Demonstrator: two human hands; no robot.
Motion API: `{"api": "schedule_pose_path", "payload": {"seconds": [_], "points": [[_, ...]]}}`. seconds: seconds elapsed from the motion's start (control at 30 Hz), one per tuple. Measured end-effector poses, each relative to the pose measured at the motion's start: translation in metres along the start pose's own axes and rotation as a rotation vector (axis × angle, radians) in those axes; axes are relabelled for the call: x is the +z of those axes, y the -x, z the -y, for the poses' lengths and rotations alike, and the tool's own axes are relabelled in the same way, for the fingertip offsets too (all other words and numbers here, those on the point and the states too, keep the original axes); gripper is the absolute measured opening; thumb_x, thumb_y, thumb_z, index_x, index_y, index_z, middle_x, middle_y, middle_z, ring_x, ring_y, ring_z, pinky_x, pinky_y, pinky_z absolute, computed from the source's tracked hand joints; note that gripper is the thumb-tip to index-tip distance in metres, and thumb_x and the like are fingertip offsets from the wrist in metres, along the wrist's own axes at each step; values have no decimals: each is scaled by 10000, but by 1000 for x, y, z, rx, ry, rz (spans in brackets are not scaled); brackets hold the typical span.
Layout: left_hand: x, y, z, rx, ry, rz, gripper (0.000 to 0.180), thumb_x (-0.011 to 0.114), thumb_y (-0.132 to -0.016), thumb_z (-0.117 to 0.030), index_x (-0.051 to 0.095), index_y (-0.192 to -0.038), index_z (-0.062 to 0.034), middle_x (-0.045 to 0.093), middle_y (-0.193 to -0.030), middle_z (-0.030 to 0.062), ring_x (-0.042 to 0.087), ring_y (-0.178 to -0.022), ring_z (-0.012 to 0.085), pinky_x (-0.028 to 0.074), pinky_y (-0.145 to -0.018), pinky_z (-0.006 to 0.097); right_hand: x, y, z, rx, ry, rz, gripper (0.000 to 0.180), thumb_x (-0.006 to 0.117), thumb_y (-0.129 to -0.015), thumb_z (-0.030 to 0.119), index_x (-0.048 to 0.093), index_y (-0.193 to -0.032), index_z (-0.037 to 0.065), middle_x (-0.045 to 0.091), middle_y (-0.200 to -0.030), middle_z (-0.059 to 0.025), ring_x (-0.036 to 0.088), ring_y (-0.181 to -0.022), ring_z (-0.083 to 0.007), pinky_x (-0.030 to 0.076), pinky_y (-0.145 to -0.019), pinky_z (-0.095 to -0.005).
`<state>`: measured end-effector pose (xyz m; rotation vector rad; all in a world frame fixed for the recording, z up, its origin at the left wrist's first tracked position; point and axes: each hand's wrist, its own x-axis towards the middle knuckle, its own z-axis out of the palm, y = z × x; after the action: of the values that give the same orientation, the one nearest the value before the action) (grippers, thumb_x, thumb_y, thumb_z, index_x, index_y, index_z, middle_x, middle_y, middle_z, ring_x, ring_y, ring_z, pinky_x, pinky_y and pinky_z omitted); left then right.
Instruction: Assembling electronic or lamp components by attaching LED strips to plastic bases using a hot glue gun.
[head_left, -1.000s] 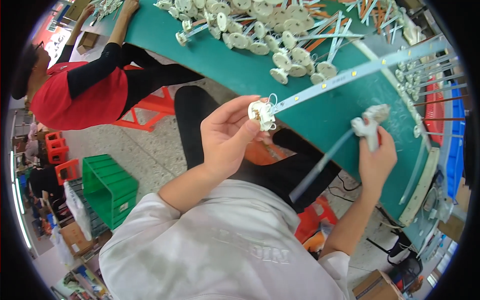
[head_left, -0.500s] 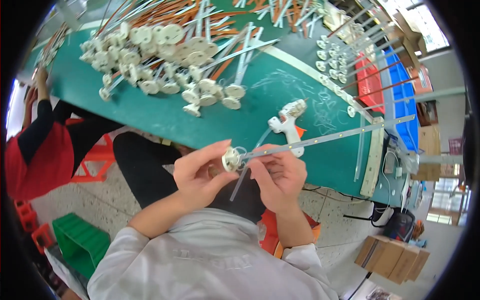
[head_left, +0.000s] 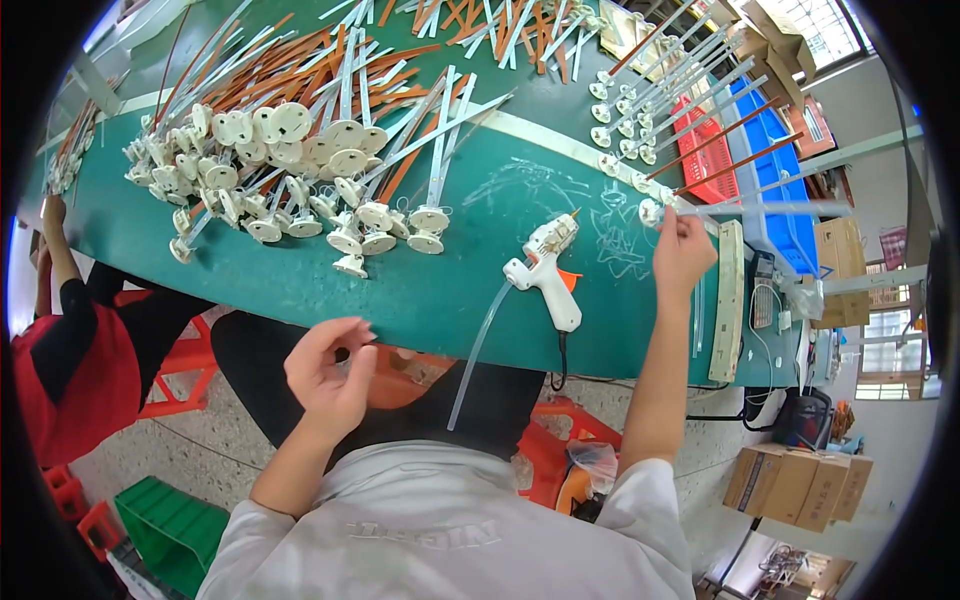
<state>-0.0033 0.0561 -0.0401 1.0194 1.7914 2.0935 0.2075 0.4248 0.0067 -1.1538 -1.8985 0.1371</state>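
My right hand [head_left: 684, 255] is stretched out over the right side of the green table. Its fingers are closed on an LED strip [head_left: 790, 209], which is blurred and points right, with a round white base [head_left: 651, 212] at its near end. Over my lap, close to the table's front edge, my left hand [head_left: 332, 375] is loosely curled and empty, thumb and fingers apart. Between the hands lies a white hot glue gun [head_left: 552, 275] with an orange trigger. A clear glue stick [head_left: 478, 355] sticks out of its back and hangs over the edge.
A big heap of strips with round white bases [head_left: 340, 150] covers the left of the table. More such pieces [head_left: 625, 125] stand in rows along the far right, before red [head_left: 705, 150] and blue [head_left: 785, 225] bins. A co-worker's arm [head_left: 62, 240] shows at left.
My right hand has carried the strip with its white base away to the right, beside the rows. My left hand has let go of the base and drawn back left.
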Motion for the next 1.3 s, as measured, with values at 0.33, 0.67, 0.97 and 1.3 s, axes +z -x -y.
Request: {"api": "schedule_pose_path", "payload": {"seconds": [0.33, 0.67, 0.97, 1.3], "points": [[-21, 18, 9, -71, -84, -17, 239, 586, -830, 90, 569, -1066, 53, 616, -931, 106, 609, -822, 153, 485, -754, 259, 30, -17, -34, 47, 231, 95, 234, 679, -810, 245, 667, -767, 16, 673, -660, -105, 647, -597, -236, 489, -620, -337], [-34, 14, -5, -24, -145, -24, 150, 617, -817, 59, 610, -966, 45, 638, -881, 84, 593, -745, 109, 461, -673, 217, 3, 40, 81, 187, -98, 54, 269, 716, -807, 276, 683, -831, 10, 672, -667, -77, 615, -586, -119, 469, -566, -271], [-21, 27, -19, 153, -146, 81, 136, 615, -768, 103, 625, -890, 43, 640, -800, 103, 590, -679, 147, 454, -612, 241, 113, 29, 205, -110, 66, 963, 388, 706, -721, 403, 681, -693, 17, 662, -674, -164, 665, -702, -317, 525, -693, -385], [-25, 36, -19, 94, -140, 37, 83, 633, -769, 77, 634, -842, 37, 632, -761, 89, 555, -625, 119, 413, -549, 227, 131, 36, 220, -533, -13, 648, 272, 709, -732, 216, 703, -992, 136, 659, -728, -115, 643, -728, -295, 511, -694, -394]]}}
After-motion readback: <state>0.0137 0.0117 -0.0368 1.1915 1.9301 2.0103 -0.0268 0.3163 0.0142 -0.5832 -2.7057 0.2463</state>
